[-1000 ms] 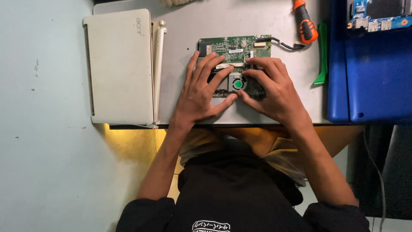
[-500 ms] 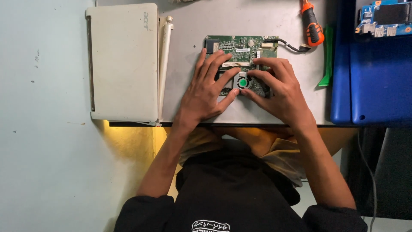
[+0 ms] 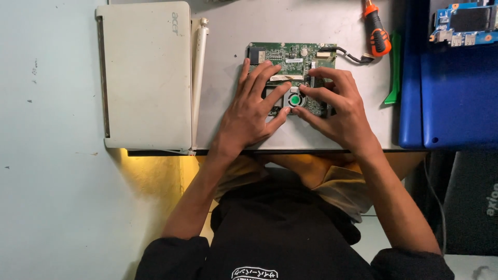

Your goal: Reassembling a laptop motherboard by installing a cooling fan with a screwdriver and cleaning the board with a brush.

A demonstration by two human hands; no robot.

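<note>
A green circuit board (image 3: 290,53) lies on the grey table (image 3: 228,46), with a small fan with a green hub (image 3: 294,99) at its near edge. My left hand (image 3: 254,109) rests spread over the board's left part, fingertips and thumb touching around the fan. My right hand (image 3: 337,106) covers the board's right part, its fingers pressing at the fan's right side. Both hands grip the fan between them. A black cable (image 3: 353,54) leaves the board's top right corner.
A closed white laptop (image 3: 145,78) lies at the left, with a white strip (image 3: 199,72) beside it. An orange-and-black screwdriver (image 3: 377,31) and a green pry tool (image 3: 394,72) lie right of the board. A blue tray (image 3: 456,98) carries another blue circuit board (image 3: 464,23).
The view has shifted slightly, so everything sits a little further right and lower. My hands stay on the fan with only small finger movements.
</note>
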